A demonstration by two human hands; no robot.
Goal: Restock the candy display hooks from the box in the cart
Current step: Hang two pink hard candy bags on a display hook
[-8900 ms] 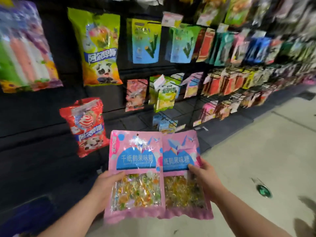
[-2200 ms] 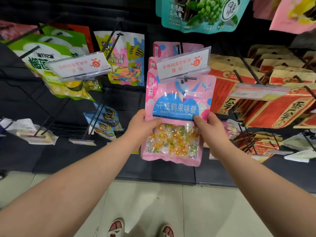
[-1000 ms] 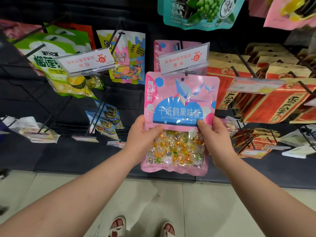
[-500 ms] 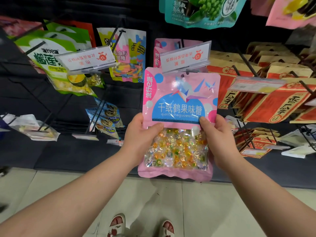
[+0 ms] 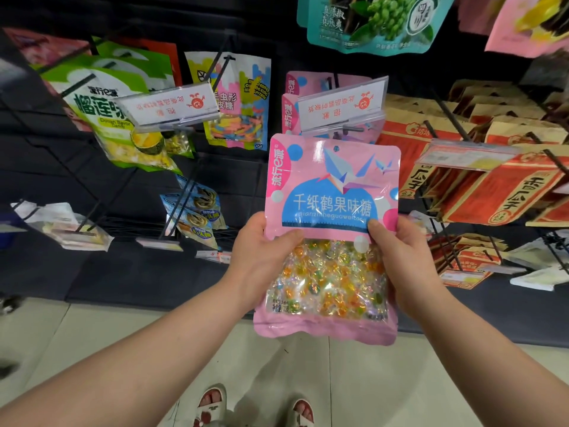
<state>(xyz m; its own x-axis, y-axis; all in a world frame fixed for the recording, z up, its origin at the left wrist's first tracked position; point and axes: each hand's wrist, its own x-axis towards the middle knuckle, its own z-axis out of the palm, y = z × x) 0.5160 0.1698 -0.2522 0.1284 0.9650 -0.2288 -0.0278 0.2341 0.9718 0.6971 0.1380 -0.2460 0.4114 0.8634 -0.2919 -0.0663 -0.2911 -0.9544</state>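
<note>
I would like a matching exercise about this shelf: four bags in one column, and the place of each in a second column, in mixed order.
Things:
1 pink candy bag
2 green durian bag
3 teal bag
4 red and brown bags

Places:
A at the top edge of the picture
B on hooks at the right
C held by the left hand and the right hand
D on a hook at the left

Pairs: 1-C, 2-D, 3-A, 4-B

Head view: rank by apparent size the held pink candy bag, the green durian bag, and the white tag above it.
1. pink candy bag, though nearest the camera.
2. green durian bag, partly hidden.
3. white tag.
</note>
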